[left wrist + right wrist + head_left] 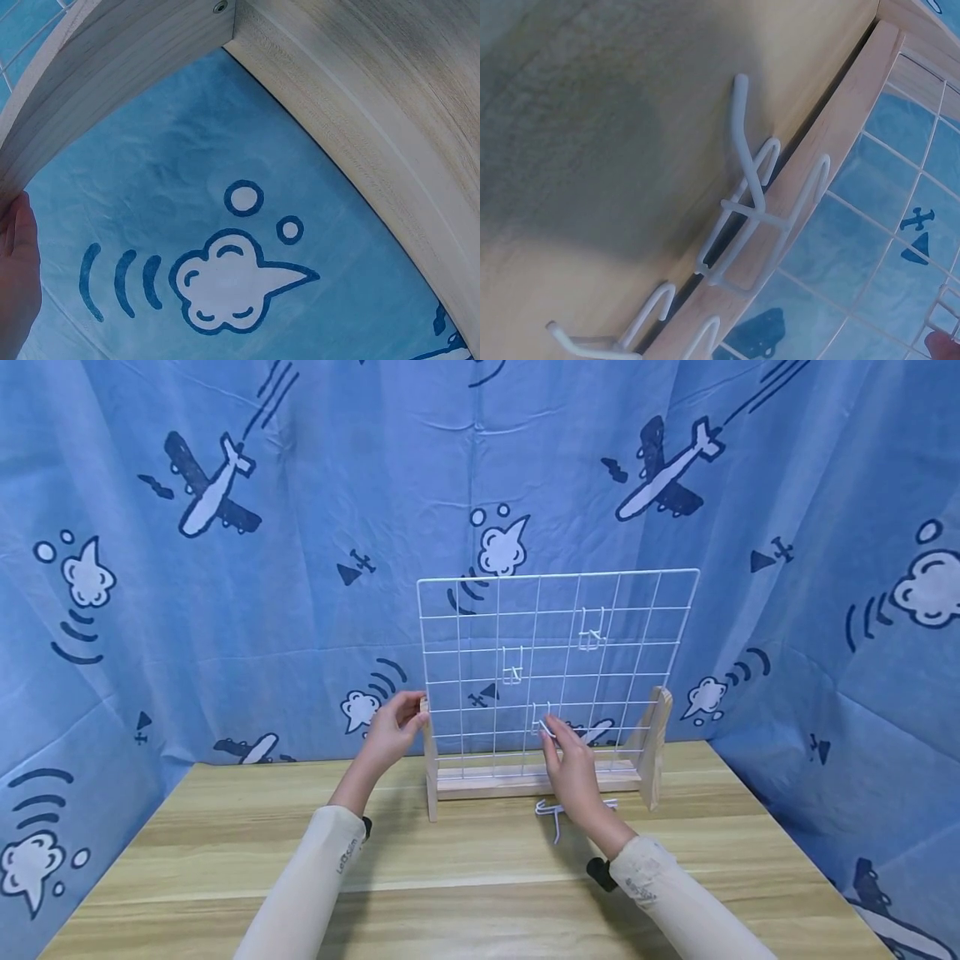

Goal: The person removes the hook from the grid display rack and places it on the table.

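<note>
In the head view, the left hand (396,724) gripped a wooden post (431,768); the right hand (574,774) pinched a white hook (547,728) against the wire grid (558,574), which bore two more hooks (513,675). Left wrist: fingers (19,244) touched the post. Right wrist: loose hooks (751,180) lay beside the wooden base (855,105).

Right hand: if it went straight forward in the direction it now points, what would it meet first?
The right hand would first push against the white bent-wire hook at its fingertips, then probably the white wire grid panel behind; exact depth is unclear.
</note>
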The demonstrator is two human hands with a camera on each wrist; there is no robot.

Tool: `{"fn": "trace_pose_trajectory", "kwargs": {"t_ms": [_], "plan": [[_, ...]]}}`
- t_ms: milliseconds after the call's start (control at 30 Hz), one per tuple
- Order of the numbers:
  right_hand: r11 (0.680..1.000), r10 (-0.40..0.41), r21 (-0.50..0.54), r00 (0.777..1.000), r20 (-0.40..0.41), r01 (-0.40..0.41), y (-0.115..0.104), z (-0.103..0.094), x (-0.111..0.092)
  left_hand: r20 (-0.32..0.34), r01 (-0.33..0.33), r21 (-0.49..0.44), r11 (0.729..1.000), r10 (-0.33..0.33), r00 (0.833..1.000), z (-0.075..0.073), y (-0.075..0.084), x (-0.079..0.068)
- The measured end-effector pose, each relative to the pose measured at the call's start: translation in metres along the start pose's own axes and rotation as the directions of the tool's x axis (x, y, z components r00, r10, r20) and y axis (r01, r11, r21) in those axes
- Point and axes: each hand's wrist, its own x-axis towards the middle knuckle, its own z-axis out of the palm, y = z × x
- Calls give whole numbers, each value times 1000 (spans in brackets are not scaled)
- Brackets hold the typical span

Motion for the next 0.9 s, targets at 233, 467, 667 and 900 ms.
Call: {"fn": "trace_pose_trajectory", "kwargs": {"t_ms": [233, 467, 667, 900], "plan": [[999, -32, 10, 999, -12, 32, 0, -1, 0, 17, -35, 4, 999, 35, 999, 0, -2, -1], [999, -36, 12, 999, -7, 36, 0, -5, 2, 17, -37, 5, 999, 37, 999, 0, -3, -1], [1000, -21, 21, 1000, -9, 22, -3, -9, 4, 9, -36, -4, 999, 36, 999, -1, -3, -1], [998, -55, 24, 998, -24, 56, -4, -10, 5, 10, -20, -2, 1000, 20, 1000, -1, -1, 0]]}}
